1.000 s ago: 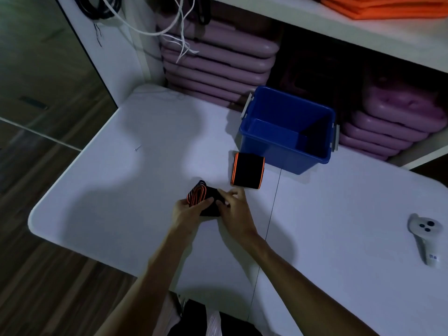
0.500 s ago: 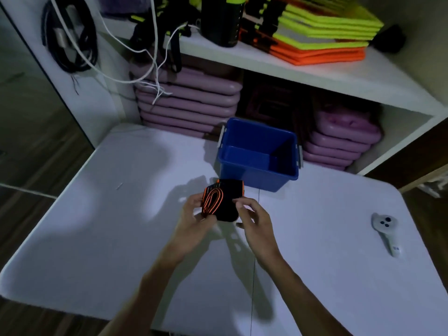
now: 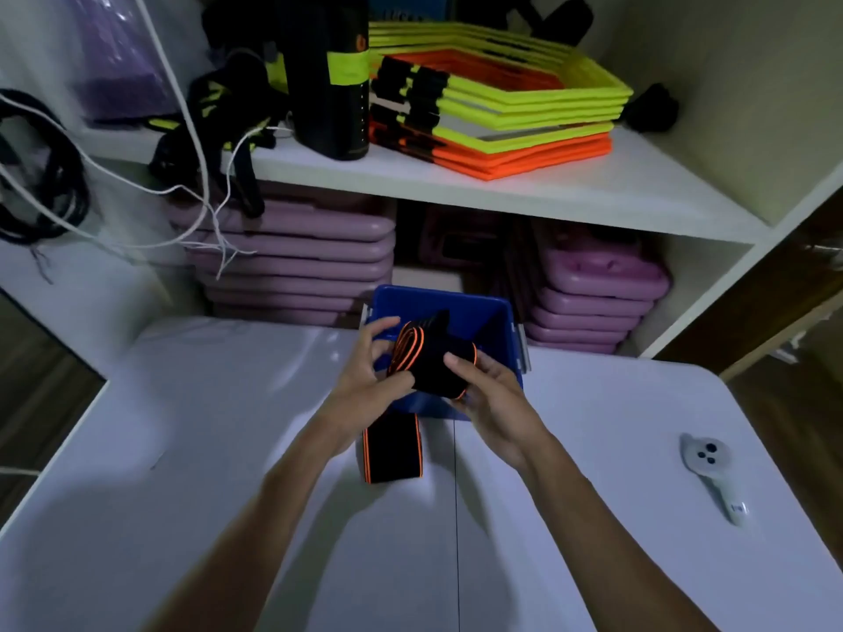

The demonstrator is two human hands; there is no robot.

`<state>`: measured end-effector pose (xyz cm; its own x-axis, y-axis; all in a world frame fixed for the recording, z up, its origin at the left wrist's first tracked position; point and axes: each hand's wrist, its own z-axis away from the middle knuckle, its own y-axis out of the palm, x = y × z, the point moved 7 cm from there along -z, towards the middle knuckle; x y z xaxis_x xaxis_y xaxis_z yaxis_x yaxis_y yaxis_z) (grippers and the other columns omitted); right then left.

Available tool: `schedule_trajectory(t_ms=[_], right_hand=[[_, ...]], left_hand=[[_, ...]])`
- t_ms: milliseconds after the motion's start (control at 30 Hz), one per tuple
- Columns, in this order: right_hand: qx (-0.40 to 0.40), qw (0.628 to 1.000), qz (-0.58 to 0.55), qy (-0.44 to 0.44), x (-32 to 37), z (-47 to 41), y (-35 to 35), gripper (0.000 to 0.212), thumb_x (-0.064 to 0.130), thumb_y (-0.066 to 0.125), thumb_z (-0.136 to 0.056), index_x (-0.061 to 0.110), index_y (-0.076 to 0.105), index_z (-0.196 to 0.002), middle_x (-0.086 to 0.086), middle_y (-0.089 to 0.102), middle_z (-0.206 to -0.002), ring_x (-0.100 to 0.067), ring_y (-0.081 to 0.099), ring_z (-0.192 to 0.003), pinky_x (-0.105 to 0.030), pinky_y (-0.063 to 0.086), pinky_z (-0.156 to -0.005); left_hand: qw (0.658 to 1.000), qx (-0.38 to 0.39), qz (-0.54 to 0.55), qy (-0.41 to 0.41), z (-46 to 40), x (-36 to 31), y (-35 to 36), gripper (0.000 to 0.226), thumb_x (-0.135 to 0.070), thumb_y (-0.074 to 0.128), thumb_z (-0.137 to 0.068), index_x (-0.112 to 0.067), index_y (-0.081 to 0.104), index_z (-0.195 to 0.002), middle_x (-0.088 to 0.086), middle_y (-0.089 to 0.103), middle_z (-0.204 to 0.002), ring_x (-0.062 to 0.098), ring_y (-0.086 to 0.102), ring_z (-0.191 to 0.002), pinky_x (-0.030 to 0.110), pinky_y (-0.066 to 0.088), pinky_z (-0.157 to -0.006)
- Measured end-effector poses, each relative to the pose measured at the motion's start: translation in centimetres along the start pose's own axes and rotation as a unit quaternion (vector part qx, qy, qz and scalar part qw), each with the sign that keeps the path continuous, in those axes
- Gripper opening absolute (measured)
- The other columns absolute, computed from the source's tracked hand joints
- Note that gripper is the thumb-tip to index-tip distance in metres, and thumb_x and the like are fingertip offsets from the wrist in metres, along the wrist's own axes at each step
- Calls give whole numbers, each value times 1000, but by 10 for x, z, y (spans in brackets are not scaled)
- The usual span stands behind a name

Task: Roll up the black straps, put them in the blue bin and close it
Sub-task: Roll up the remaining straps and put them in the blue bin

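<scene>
A rolled black strap with orange edges [image 3: 429, 364] is held in the air over the near rim of the open blue bin [image 3: 460, 310]. My left hand [image 3: 372, 380] grips the roll's coiled left end and my right hand [image 3: 490, 394] grips its right side. A second black strap with orange edges [image 3: 392, 449] lies on the white table [image 3: 228, 449] just in front of the bin, partly behind my hands. No lid shows on the bin.
A white handheld controller [image 3: 711, 467] lies on the table at the right. Behind the bin stand stacks of purple pads [image 3: 296, 262] under a shelf [image 3: 502, 189] with yellow and orange frames [image 3: 502, 111]. White cords [image 3: 196, 189] hang at the left.
Both hands lifted the rolled strap off the table and carried it up and forward to the bin's near rim. The head view tilted up, so the shelf shows more.
</scene>
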<state>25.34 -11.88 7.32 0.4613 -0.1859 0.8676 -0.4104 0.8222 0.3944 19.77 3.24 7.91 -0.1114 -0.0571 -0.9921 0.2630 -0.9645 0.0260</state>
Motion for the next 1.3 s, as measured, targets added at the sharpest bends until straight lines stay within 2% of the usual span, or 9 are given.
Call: schedule_trajectory(t_ms=[200, 300, 367, 467, 633, 833, 1067, 1200, 1300], right_hand=[[-29, 996, 75, -29, 12, -82, -15, 34, 7, 69, -89, 3, 62, -121, -7, 74, -100, -17, 71, -94, -30, 57, -83], [-54, 996, 67, 7, -2, -120, -28, 32, 8, 69, -89, 1, 63, -120, -12, 73, -103, -19, 72, -91, -28, 59, -74], [-84, 993, 66, 51, -20, -143, -38, 31, 6, 70, -89, -4, 64, -118, -17, 72, -105, -23, 71, -93, -32, 60, -78], [-137, 976, 112, 124, -50, -170, -50, 39, 9, 76, -83, -5, 64, -117, -20, 71, -110, -32, 70, -101, -42, 58, -88], [-148, 959, 189, 153, -70, -196, -47, 22, 13, 69, -91, 0, 67, -108, -16, 70, -105, -31, 67, -98, -40, 57, -89], [-161, 929, 312, 115, -66, -199, -47, 41, 28, 70, -90, 4, 61, -122, -16, 68, -116, -30, 65, -105, -40, 53, -96], [-155, 942, 280, 99, -43, -160, -40, 62, 33, 70, -90, 13, 42, -142, -11, 59, -127, -25, 61, -112, -35, 52, -95], [-137, 942, 306, 35, -23, -108, -29, 53, 35, 65, -93, 21, 47, -140, -4, 58, -127, -17, 58, -112, -28, 50, -92], [-166, 944, 280, -48, -9, -59, -26, 41, 26, 64, -94, 21, 55, -134, -2, 62, -124, -14, 61, -115, -31, 49, -99]], left_hand=[[967, -57, -248, 20, -75, 1, -15, 60, -10, 61, -77, -26, 42, -132, 0, 59, -106, 15, 61, -92, 30, 53, -84], [906, -64, -416, 48, -101, 12, -22, 64, -40, 55, -73, -23, 47, -134, 5, 59, -121, 29, 54, -111, 45, 44, -98], [890, -94, -444, 43, -105, 22, -26, 62, -32, 61, -81, -20, 44, -139, 8, 48, -135, 33, 43, -123, 46, 37, -102], [894, -163, -409, 80, -105, 28, -40, 52, -14, 65, -84, -13, 49, -134, 13, 47, -134, 33, 46, -120, 44, 41, -99], [910, -178, -353, 122, -97, 37, -48, 45, -6, 61, -86, -11, 52, -130, 11, 46, -128, 10, 45, -104, 3, 31, -88], [920, -226, -286, 146, -60, 46, -58, 35, -9, 61, -89, -15, 57, -123, 4, 50, -123, 15, 55, -106, 5, 42, -81], [941, -286, -178, 9, 17, 113, -74, 25, -23, 62, -90, -25, 59, -115, 0, 53, -120, 6, 60, -101, 38, 56, -81], [946, -293, -136, -13, 56, 135, -61, 30, -43, 58, -80, -29, 61, -106, -14, 55, -109, 8, 64, -91, 35, 57, -73], [952, -266, -150, -19, 72, 148, -48, 27, -19, 64, -86, -39, 58, -103, -17, 55, -108, 15, 65, -91, 23, 52, -69]])
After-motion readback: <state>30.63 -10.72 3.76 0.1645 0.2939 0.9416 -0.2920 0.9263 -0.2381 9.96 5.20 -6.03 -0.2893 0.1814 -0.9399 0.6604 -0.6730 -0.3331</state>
